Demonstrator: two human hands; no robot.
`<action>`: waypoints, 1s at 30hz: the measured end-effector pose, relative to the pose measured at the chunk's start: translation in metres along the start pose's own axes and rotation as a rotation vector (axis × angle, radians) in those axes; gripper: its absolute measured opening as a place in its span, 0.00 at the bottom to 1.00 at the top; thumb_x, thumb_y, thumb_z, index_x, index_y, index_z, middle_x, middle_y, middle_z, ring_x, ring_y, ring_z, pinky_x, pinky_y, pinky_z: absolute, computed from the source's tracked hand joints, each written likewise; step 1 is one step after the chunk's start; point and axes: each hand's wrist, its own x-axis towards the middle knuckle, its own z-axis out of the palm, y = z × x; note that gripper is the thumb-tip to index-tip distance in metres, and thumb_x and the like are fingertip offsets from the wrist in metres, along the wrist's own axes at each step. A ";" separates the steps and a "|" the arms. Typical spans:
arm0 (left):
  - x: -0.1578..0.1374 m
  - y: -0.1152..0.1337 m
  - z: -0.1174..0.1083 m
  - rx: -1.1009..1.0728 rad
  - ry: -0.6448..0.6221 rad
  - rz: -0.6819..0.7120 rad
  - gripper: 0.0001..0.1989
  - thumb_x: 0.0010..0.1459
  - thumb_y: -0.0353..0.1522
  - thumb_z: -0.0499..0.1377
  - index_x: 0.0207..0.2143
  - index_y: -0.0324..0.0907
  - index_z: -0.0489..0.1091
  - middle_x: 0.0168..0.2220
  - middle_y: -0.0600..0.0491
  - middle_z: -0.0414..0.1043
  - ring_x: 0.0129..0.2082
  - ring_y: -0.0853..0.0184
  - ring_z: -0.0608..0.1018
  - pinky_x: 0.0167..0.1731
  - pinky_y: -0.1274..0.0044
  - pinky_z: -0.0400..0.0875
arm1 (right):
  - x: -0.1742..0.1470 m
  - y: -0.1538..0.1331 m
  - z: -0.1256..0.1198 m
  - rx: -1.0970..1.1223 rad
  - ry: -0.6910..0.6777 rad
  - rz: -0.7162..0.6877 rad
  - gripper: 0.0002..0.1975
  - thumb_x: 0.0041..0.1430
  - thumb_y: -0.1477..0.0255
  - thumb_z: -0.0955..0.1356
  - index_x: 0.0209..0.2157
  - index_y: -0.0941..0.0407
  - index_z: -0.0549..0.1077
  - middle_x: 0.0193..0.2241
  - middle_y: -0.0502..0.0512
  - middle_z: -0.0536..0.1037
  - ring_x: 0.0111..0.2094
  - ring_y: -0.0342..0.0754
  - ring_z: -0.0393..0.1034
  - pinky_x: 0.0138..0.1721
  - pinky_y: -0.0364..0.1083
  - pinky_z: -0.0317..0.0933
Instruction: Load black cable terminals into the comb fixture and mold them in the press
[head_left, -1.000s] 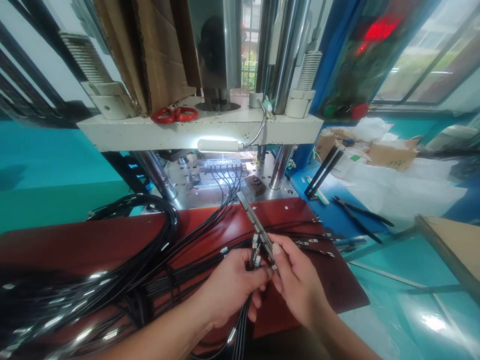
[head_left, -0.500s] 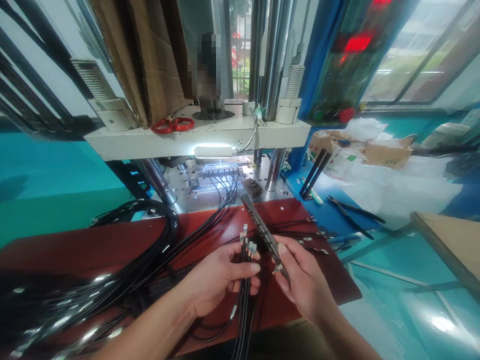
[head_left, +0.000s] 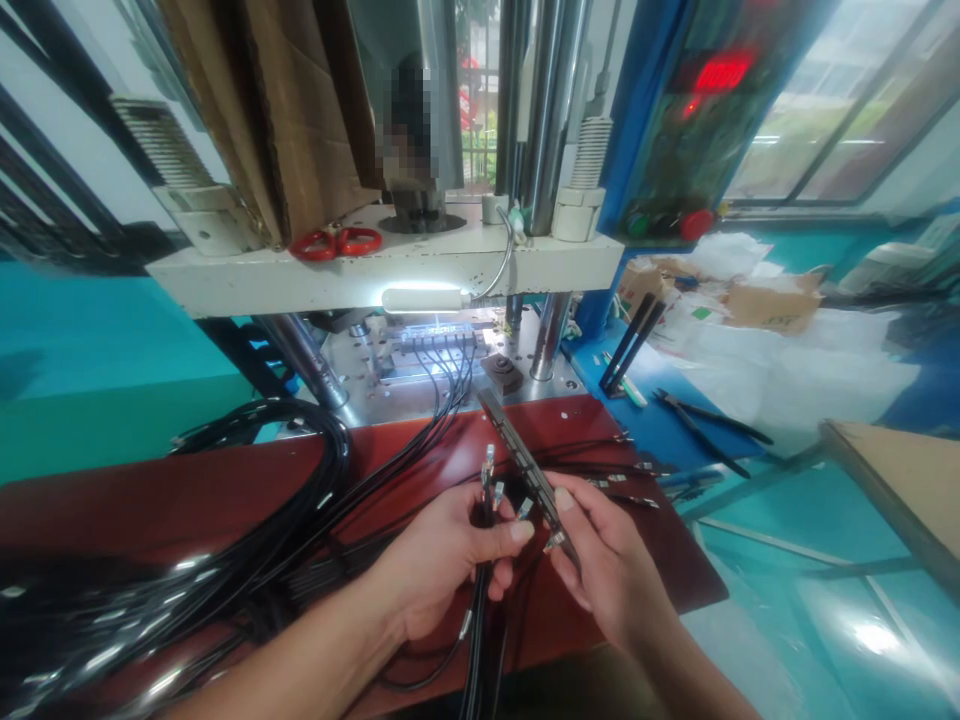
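My left hand (head_left: 450, 545) is closed around a bunch of black cables (head_left: 475, 640) whose small metal connectors stick up past the fingers. One connector (head_left: 525, 509) leans out at my left thumb, close to the bar. In my right hand (head_left: 600, 550) is a long, narrow dark metal bar (head_left: 517, 448) with slots along it, tilted up to the left. A small connector (head_left: 553, 541) shows at the bar's lower end by my right fingers. Both hands are above the red-brown board (head_left: 420, 490).
Ahead stands a press with a pale plate (head_left: 330, 282), red scissors (head_left: 336, 243) on top and a lit mould (head_left: 435, 350) with cables below. A coil of black cables (head_left: 330, 470) lies left. Cutting pliers (head_left: 701, 425) rest on the blue surface at right.
One connector in my left hand has swung out to the right, towards the bar, and my left thumb has shifted slightly right. The bar stays in my right hand. The view has shifted slightly.
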 end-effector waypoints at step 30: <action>0.009 -0.002 0.007 0.087 -0.040 -0.102 0.07 0.53 0.32 0.59 0.26 0.36 0.67 0.21 0.55 0.66 0.13 0.77 0.64 0.11 0.84 0.57 | -0.005 -0.008 0.003 -0.182 -0.033 0.008 0.25 0.62 0.55 0.61 0.53 0.56 0.66 0.19 0.46 0.65 0.14 0.37 0.53 0.12 0.36 0.49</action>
